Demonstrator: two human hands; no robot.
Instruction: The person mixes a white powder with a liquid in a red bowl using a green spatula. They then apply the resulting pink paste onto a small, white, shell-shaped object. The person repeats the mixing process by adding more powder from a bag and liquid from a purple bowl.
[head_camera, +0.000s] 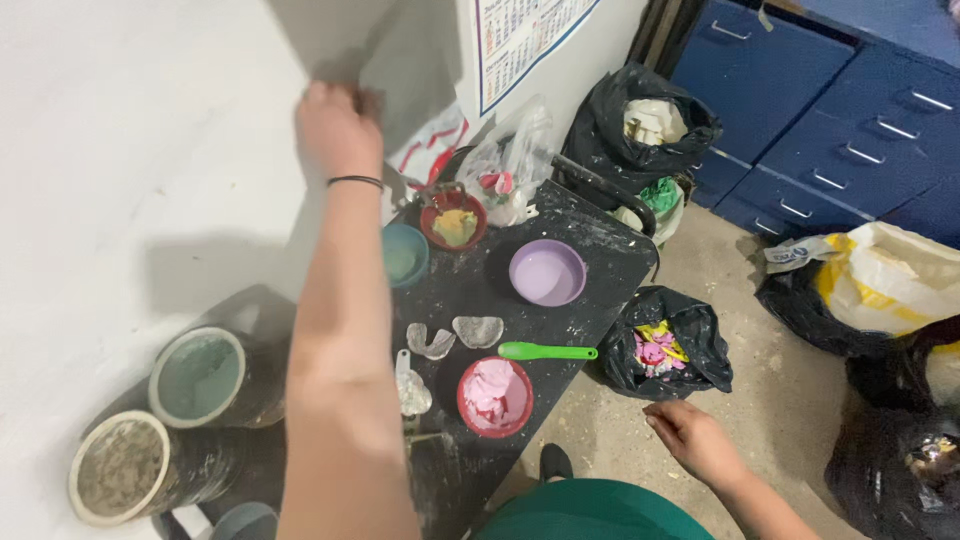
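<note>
Care suits the left hand, closed on a grey sheet at twelve o'clock, steadily drawn, while the right hand hangs open at five o'clock.

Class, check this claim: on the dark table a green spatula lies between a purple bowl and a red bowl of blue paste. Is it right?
Not quite. The head view shows the green spatula on the dark table between the purple bowl and the red bowl, but the paste in that red bowl is pink, not blue.
</note>
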